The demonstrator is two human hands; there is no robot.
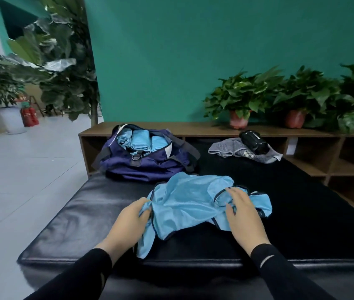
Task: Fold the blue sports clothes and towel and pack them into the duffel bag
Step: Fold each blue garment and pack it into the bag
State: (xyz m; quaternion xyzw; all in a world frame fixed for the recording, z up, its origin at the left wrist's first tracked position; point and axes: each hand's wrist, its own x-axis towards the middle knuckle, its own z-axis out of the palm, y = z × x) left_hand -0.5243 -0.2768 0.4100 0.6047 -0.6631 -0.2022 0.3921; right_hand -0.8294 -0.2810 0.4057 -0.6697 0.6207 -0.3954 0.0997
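Observation:
A crumpled light blue sports garment (189,204) with dark trim lies on the black padded bench (81,213) in front of me. My left hand (131,219) grips its left edge, fingers curled into the cloth. My right hand (244,210) rests flat on its right part, fingers spread. Behind it stands the open navy duffel bag (148,163), and inside it sit several folded light blue pieces (138,141). A grey towel (234,150) lies at the back right of the bench.
A black bottle-like object (255,141) lies on the grey towel. A low wooden shelf (215,127) runs behind the bench with potted plants (239,100) on top. Tall plants and red fire extinguishers (29,115) stand on the tiled floor at left.

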